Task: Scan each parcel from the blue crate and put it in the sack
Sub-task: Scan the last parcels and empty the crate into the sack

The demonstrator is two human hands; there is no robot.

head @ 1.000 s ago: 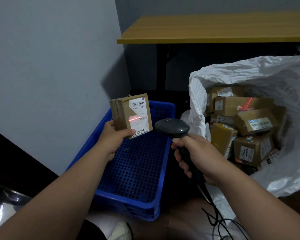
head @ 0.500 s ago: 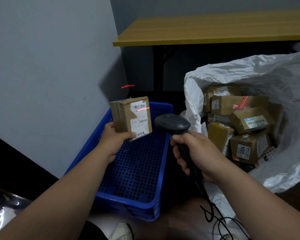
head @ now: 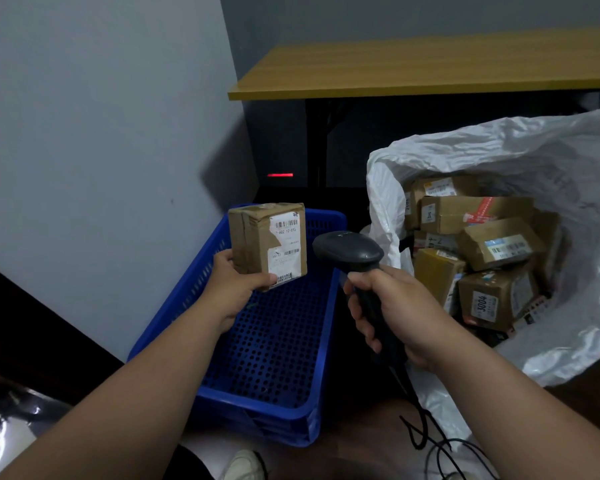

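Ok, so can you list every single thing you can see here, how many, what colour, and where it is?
held parcel: one, brown with white labels, above the crate, in the left hand
parcels in the sack: at least seven, brown, piled inside it
crate: one, blue, perforated, on the floor in the middle, nothing else seen inside
sack: one, white plastic, open, right of the crate
scanner: one, black, in the right hand, cable trailing to the floor
red scan line: one, on the dark wall beyond the crate, not on the parcel
table: one, yellow-brown top, at the back
shoe: one, whitish, bottom edge
left hand: one, gripping the parcel
right hand: one, gripping the scanner handle
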